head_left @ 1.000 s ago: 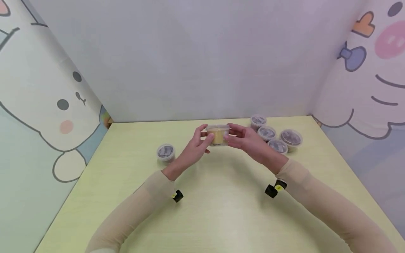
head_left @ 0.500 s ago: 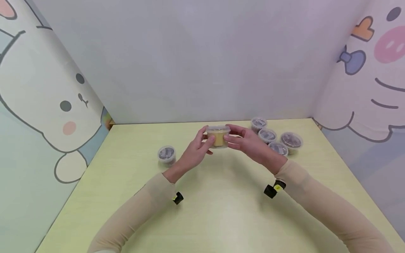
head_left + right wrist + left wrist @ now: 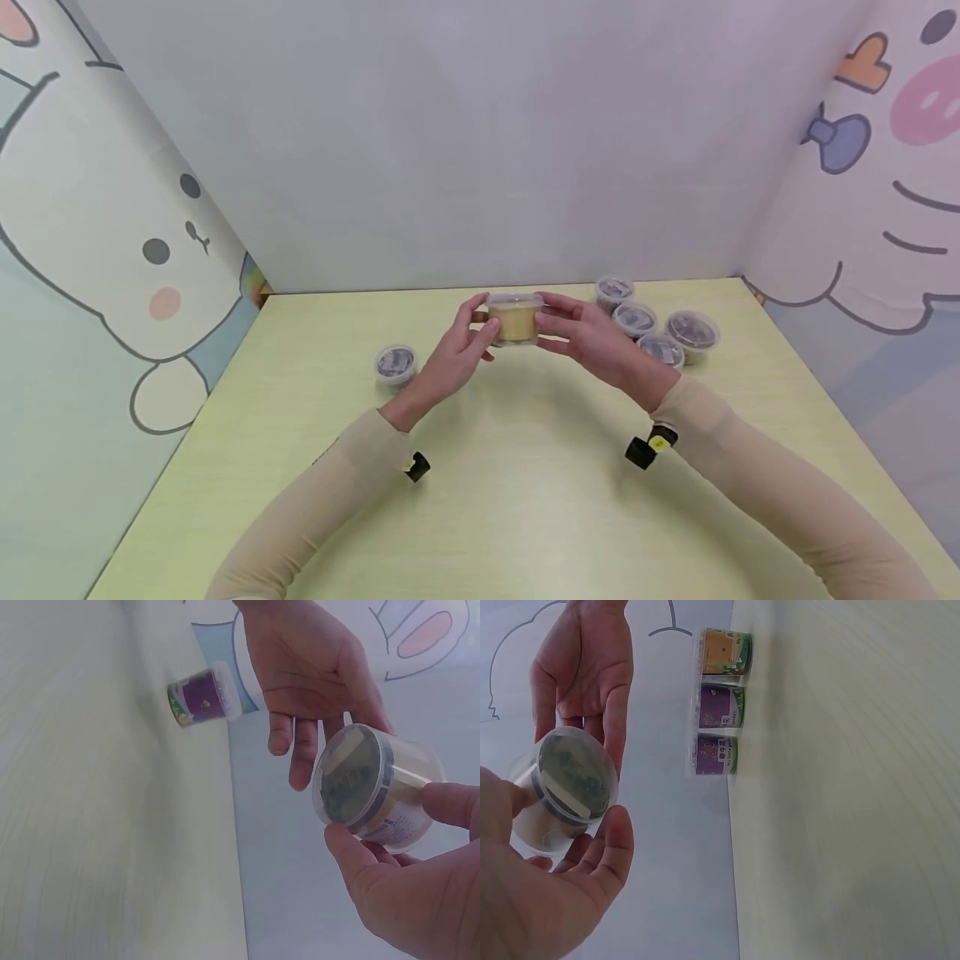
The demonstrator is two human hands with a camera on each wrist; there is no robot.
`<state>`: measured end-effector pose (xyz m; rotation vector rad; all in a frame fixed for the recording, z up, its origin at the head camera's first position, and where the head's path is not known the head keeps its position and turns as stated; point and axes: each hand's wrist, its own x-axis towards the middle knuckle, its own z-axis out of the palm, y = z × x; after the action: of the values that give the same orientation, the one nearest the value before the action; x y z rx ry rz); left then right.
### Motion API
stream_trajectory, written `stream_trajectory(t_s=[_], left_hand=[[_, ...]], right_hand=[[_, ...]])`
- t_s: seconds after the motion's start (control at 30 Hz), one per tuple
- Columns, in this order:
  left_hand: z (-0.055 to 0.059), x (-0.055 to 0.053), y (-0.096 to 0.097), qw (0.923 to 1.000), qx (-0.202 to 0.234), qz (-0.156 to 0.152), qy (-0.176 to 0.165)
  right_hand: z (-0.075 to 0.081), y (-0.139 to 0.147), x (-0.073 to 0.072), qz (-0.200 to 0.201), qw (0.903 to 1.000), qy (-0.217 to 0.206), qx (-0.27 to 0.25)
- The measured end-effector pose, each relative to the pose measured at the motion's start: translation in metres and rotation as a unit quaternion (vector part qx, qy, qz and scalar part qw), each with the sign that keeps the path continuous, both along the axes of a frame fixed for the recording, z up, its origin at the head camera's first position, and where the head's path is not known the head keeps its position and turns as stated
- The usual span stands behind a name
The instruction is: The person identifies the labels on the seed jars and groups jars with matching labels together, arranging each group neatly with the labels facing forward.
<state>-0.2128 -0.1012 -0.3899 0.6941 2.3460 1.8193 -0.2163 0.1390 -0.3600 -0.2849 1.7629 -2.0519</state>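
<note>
Above the back half of the table, a clear round plastic tub (image 3: 515,322) with a yellow label is held upright between both hands. From its left side my left hand (image 3: 454,357) grips it, thumb on the front of the wall and fingers toward the back. On the opposite side my right hand (image 3: 596,340) pinches it between thumb and fingers near the rim. In the left wrist view the tub's clear lid (image 3: 576,774) shows a dark greenish mass below it. Some small print is visible on the tub's wall (image 3: 397,825) in the right wrist view.
One lidded tub (image 3: 395,365) with a purple label stands left of the left forearm. Several similar tubs are grouped at the back right, including a larger one (image 3: 692,332). The pale yellow table (image 3: 517,500) meets a white backdrop (image 3: 465,150) behind.
The tub has turned slightly between the hands, so the yellow label fills more of its front. The right fingers have shifted a little on its side. Tubs on the table have not moved.
</note>
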Motion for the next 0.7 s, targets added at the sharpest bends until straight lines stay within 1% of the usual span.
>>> stream_trajectory(t_s=[0.4,0.53,0.7], left_hand=[[-0.0006,-0.0005,-0.001,0.9996,-0.006,-0.015,-0.024],[0.0001,0.0,-0.0013,0.9995,-0.008,-0.016,-0.027],[0.0003,-0.0007,-0.0018,0.9993,-0.007,-0.018,-0.032]], right_hand=[[0.0004,-0.0077,0.0005,-0.004,0.9996,-0.002,0.027],[-0.0001,-0.0062,0.0007,0.002,0.9997,0.0,0.024],[-0.0011,-0.0044,0.0001,0.011,0.9999,-0.004,0.0]])
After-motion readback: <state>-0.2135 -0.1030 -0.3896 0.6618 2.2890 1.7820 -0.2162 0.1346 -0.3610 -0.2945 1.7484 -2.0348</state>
